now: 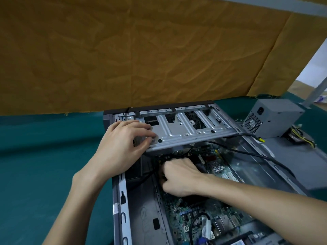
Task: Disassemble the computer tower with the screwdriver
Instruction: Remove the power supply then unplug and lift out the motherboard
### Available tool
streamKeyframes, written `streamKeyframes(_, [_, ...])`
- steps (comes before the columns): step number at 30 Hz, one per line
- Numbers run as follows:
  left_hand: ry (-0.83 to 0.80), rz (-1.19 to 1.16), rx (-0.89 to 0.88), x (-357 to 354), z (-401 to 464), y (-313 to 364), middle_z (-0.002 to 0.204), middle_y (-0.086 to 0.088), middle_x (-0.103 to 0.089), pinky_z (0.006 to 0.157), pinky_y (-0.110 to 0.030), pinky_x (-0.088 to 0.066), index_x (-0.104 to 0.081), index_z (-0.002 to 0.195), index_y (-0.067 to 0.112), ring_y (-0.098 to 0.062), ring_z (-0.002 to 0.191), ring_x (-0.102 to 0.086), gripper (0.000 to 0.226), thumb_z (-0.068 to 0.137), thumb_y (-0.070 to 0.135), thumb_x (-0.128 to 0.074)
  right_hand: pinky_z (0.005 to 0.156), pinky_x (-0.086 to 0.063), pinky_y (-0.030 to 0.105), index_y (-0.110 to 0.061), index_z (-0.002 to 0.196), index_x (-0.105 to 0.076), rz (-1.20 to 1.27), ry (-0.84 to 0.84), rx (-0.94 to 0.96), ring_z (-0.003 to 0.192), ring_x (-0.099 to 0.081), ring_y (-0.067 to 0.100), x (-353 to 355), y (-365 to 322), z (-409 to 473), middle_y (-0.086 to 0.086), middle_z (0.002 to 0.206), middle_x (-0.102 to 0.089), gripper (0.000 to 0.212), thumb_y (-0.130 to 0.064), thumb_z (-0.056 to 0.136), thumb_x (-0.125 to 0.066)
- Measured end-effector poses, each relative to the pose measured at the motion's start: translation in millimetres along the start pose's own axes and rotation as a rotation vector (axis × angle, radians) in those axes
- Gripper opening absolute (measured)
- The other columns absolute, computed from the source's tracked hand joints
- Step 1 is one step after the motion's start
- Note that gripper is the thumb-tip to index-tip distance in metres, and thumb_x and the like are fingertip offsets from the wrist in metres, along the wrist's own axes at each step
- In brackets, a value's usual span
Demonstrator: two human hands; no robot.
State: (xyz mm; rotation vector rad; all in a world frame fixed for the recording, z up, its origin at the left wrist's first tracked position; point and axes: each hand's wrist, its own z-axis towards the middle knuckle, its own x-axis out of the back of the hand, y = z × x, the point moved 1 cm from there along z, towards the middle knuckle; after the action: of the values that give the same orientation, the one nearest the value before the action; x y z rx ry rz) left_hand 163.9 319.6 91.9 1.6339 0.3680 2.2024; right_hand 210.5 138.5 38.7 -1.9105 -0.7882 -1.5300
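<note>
Grey power supply [272, 117] already sits out on the worktop [44, 156], while the motherboard [194, 214] remains inside the computer tower [120, 200]; left hand [122, 144] fingers curl on the drive cage [185, 128], right hand [178, 175] fingers grip something hidden.

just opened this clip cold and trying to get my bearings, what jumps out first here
The opened computer tower lies on its side on the green table cover, motherboard exposed. The left hand grips the left end of the raised silver drive cage, while the right hand reaches in beneath it, fingers curled among black cables. A grey power supply sits already removed at far right.
</note>
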Motion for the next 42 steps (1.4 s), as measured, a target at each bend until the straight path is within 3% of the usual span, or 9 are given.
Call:
streamKeyframes(3, [0.023, -0.025, 0.011, -2, -3, 1, 0.133, 0.028, -0.058, 0.113, -0.035, -0.028, -0.071, 0.115, 0.046, 0.000, 0.135, -0.043, 0.024, 0.101, 0.040, -0.053, 0.069, -0.034, 0.033, -0.013, 0.071, -0.052, 0.012, -0.002, 0.000, 0.081, -0.059, 0.038, -1, 2, 1, 0.017, 0.082, -0.064, 0.018, -0.027, 0.079, -0.059])
streamKeyframes(6, [0.039, -0.047, 0.021, -2, -4, 1, 0.131, 0.030, -0.059, 0.114, -0.034, -0.026, -0.072, 0.113, 0.044, 0.002, 0.134, -0.043, 0.023, 0.101, 0.039, -0.053, 0.067, -0.032, 0.031, -0.011, 0.066, -0.049, 0.035, -0.006, 0.006, 0.071, -0.047, 0.036, -1, 4, -1, 0.007, 0.065, -0.047, 0.022, -0.026, 0.078, -0.059])
streamKeyframes(8, [0.037, -0.048, 0.023, -3, -3, 1, 0.131, 0.030, -0.059, 0.115, -0.034, -0.026, -0.072, 0.113, 0.044, 0.002, 0.134, -0.043, 0.023, 0.101, 0.039, -0.052, 0.068, -0.032, 0.032, -0.013, 0.062, -0.043, 0.033, 0.028, -0.010, 0.069, -0.044, 0.033, -3, 3, -2, 0.006, 0.064, -0.044, 0.025, -0.026, 0.076, -0.059])
streamKeyframes(14, [0.023, -0.043, 0.030, -2, -5, 1, 0.134, 0.030, -0.057, 0.115, -0.032, -0.023, -0.071, 0.116, 0.045, 0.002, 0.137, -0.040, 0.025, 0.102, 0.040, -0.050, 0.067, -0.032, 0.031, -0.011, 0.062, -0.046, 0.022, 0.046, -0.022, 0.068, -0.046, 0.035, -4, 5, 1, 0.005, 0.061, -0.046, 0.025, -0.028, 0.075, -0.059])
streamKeyframes(18, [0.000, -0.018, 0.022, -4, -11, 5, 0.140, 0.029, -0.052, 0.121, -0.038, -0.021, -0.066, 0.122, 0.045, 0.000, 0.142, -0.034, 0.028, 0.102, 0.043, -0.047, 0.066, -0.034, 0.030, -0.010, 0.071, -0.055, 0.030, 0.057, -0.007, 0.080, -0.062, 0.039, -7, 5, 2, 0.011, 0.072, -0.056, 0.025, -0.035, 0.077, -0.059])
streamKeyframes(21, [-0.004, -0.011, 0.028, -6, -14, 6, 0.143, 0.028, -0.051, 0.123, -0.040, -0.019, -0.064, 0.125, 0.045, 0.000, 0.144, -0.032, 0.030, 0.102, 0.043, -0.044, 0.065, -0.032, 0.031, -0.011, 0.062, -0.044, 0.014, 0.102, -0.013, 0.076, -0.060, 0.040, -7, 7, 1, 0.008, 0.063, -0.049, 0.033, -0.037, 0.076, -0.058])
streamKeyframes(29, [0.036, -0.053, 0.049, -5, -15, 7, 0.136, 0.029, -0.056, 0.120, -0.038, -0.021, -0.068, 0.117, 0.044, 0.001, 0.140, -0.038, 0.026, 0.101, 0.038, -0.049, 0.066, -0.039, 0.031, -0.009, 0.073, -0.061, 0.048, 0.057, -0.081, 0.079, -0.063, 0.037, -10, 6, 3, 0.006, 0.065, -0.053, 0.030, -0.039, 0.072, -0.058])
streamKeyframes(34, [0.030, -0.051, 0.048, -4, -15, 8, 0.137, 0.029, -0.055, 0.120, -0.037, -0.020, -0.068, 0.119, 0.044, 0.001, 0.141, -0.036, 0.027, 0.102, 0.040, -0.048, 0.065, -0.037, 0.031, -0.009, 0.071, -0.061, 0.035, 0.075, -0.102, 0.072, -0.057, 0.038, -11, 5, 3, 0.007, 0.065, -0.052, 0.033, -0.042, 0.071, -0.057])
streamKeyframes(42, [0.027, -0.053, 0.051, -3, -15, 8, 0.138, 0.029, -0.055, 0.121, -0.037, -0.019, -0.068, 0.118, 0.044, 0.002, 0.141, -0.036, 0.026, 0.102, 0.039, -0.048, 0.063, -0.033, 0.032, -0.010, 0.066, -0.055, 0.024, 0.138, -0.084, 0.076, -0.064, 0.040, -12, 4, 1, 0.016, 0.070, -0.061, 0.042, -0.051, 0.066, -0.045])
